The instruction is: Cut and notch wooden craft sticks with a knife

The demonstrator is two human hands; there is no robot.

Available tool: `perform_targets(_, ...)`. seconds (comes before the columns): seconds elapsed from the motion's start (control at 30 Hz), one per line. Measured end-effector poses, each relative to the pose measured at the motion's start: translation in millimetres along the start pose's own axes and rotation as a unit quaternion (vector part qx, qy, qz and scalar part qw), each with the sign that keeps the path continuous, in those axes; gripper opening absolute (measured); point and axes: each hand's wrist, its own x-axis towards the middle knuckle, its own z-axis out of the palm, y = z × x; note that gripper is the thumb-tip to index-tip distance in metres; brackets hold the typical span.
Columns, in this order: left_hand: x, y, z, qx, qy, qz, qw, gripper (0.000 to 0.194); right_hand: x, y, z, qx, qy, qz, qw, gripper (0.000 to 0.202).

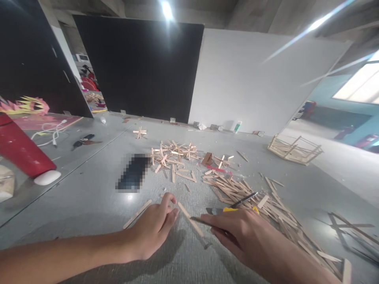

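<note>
A wooden craft stick (pixel 192 221) lies slantwise on the grey table between my two hands. My left hand (pixel 155 225) rests just left of its upper end, fingers curled, a gap between thumb and forefinger and nothing visible in it. Gripped in my right hand (pixel 239 230) is a thin dark blade (pixel 199 220), its tip against the middle of the stick; the handle is hidden in my fingers. Just beyond that hand lies a yellow cutter (pixel 229 210), partly covered by it. Another craft stick (pixel 137 214) lies beyond my left wrist.
A pile of craft sticks (pixel 233 187) spreads at right, with a dark pen (pixel 244 200) on it. Small stick assemblies (pixel 174 152) stand farther back, near a pixelated dark rectangle (pixel 133 173). A stick frame (pixel 296 150) sits far right; a red bottle (pixel 25 148) lies left.
</note>
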Motion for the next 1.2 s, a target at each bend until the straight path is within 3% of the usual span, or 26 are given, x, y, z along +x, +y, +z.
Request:
perform_targets(0.13, 6, 5, -8.5, 0.052, -0.08, 0.057, 0.994, 0.04, -6, -3, 8, -0.113, -0.014, -0.075, 0.991, 0.046)
perform_targets(0.2, 9, 7, -13.1, 0.067, -0.111, 0.056, 0.99, 0.034, -9, -4, 10, -0.148, -0.012, -0.107, 0.983, 0.056)
perform_targets(0.4, 9, 1, -15.7, 0.11, -0.119, 0.056, 0.985, 0.04, -18, 2, -2, -0.159, 0.036, -0.177, 0.971, 0.06)
perform_targets(0.57, 3, 3, -11.7, 0.093, -0.106, 0.042, 0.989, 0.02, -13, 18, 8, -0.183, 0.048, -0.136, 0.972, 0.053)
perform_targets(0.7, -1, 6, 0.2, 0.127, -0.041, 0.023, 0.991, 0.033, -2, 27, 19, -0.169, 0.07, -0.081, 0.98, 0.047)
perform_targets(0.87, 1, 2, 6.9, 0.119, 0.006, 0.024, 0.993, 0.015, 9, 25, 16, -0.101, 0.07, -0.022, 0.992, 0.034)
perform_targets(1.03, 1, -1, 0.1, 0.085, -0.014, 0.079, 0.993, 0.02, 10, 27, 14, -0.079, 0.091, -0.02, 0.992, 0.03)
perform_targets(1.2, -3, -5, -1.1, 0.118, -0.043, 0.108, 0.986, 0.02, 10, 30, 16, -0.062, 0.112, -0.021, 0.992, 0.028)
